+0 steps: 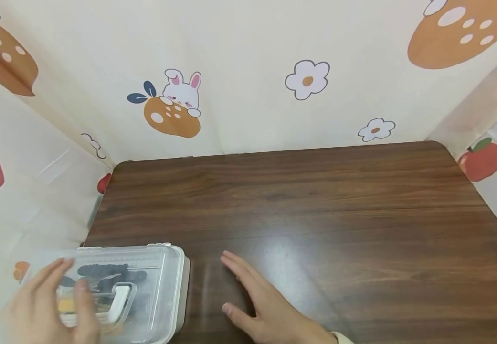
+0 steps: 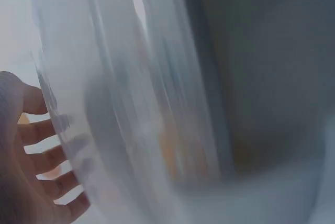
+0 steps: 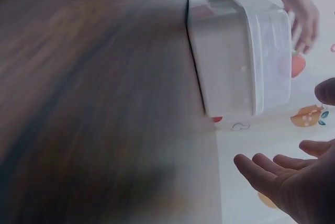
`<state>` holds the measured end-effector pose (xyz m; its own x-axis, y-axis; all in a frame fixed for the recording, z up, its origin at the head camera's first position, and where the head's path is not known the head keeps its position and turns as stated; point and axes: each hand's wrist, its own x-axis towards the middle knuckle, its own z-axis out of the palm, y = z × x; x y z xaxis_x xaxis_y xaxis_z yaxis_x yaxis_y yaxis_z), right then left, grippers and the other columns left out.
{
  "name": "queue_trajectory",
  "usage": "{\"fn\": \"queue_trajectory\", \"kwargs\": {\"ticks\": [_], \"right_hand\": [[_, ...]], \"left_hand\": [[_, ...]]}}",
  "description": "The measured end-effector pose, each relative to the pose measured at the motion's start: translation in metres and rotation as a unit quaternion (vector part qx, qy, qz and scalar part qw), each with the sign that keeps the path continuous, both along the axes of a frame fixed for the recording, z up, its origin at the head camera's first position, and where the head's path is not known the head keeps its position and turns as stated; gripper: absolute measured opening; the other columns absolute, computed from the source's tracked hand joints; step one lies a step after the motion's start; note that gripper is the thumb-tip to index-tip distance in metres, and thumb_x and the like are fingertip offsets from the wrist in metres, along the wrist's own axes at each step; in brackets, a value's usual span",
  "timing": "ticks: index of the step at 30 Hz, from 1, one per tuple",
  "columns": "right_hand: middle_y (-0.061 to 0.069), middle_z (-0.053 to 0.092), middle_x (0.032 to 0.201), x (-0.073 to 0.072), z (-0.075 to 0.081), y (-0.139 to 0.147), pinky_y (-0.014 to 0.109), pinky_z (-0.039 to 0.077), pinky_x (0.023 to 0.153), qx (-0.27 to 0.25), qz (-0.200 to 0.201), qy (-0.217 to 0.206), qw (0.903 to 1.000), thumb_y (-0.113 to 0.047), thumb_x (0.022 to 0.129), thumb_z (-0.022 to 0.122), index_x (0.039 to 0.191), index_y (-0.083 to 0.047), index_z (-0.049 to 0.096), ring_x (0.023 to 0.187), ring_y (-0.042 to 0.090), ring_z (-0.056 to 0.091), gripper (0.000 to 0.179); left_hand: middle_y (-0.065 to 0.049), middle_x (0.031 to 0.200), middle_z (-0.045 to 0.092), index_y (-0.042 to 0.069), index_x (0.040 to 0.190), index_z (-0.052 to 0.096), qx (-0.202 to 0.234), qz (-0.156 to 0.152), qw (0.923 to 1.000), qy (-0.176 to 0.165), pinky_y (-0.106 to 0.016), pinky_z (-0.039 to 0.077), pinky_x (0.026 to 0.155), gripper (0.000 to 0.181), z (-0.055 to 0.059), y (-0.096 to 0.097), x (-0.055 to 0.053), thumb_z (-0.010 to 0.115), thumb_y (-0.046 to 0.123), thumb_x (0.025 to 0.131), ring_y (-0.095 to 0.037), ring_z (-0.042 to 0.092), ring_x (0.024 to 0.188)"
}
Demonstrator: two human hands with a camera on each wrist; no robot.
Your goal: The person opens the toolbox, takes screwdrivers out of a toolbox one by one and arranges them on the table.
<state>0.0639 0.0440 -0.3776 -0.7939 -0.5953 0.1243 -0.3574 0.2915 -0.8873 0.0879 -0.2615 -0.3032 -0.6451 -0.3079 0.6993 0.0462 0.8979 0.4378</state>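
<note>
A clear-lidded white plastic box sits at the table's front left, its lid down. Dark and yellow items show dimly through the lid, too unclear to name. A white handle-like piece lies within a rounded outline on the lid. Over the left part of the box is my left hand, blurred, with its fingers spread; whether it touches the lid I cannot tell. To the right of the box my right hand hovers over the table, fingers extended, thumb apart, holding nothing. The right wrist view shows the box's side wall.
The brown wood-grain table stretches back and to the right. A cream curtain printed with rabbits, flowers and fruit hangs along its back and both sides. Light glares off the tabletop near my right hand.
</note>
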Motion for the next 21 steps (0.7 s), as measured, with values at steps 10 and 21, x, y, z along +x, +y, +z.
{"fn": "queue_trajectory", "kwargs": {"ticks": [10, 21], "right_hand": [[-0.008, 0.016, 0.175, -0.003, 0.009, -0.026, 0.037, 0.047, 0.12, -0.065, 0.016, -0.044, 0.9967, -0.035, 0.106, 0.061, 0.167, -0.032, 0.013, 0.16, 0.02, 0.029, 0.077], [-0.004, 0.017, 0.175, -0.001, 0.004, -0.052, 0.036, 0.053, 0.113, -0.026, 0.038, -0.065, 0.9968, -0.045, 0.104, 0.062, 0.167, -0.036, 0.013, 0.152, 0.023, 0.043, 0.081]], "left_hand": [[-0.016, 0.172, 0.027, 0.011, 0.163, 0.034, 0.097, 0.235, 0.9045, -0.342, -0.062, 0.018, 0.131, 0.06, -0.02, -0.085, 0.025, 0.04, 0.034, 0.108, -0.04, 0.022, 0.16], [-0.017, 0.176, 0.007, 0.021, 0.169, 0.004, 0.155, 0.222, 0.8326, -0.483, -0.075, 0.026, 0.12, 0.074, -0.034, -0.115, 0.023, 0.029, 0.056, 0.109, -0.052, 0.015, 0.158]]}}
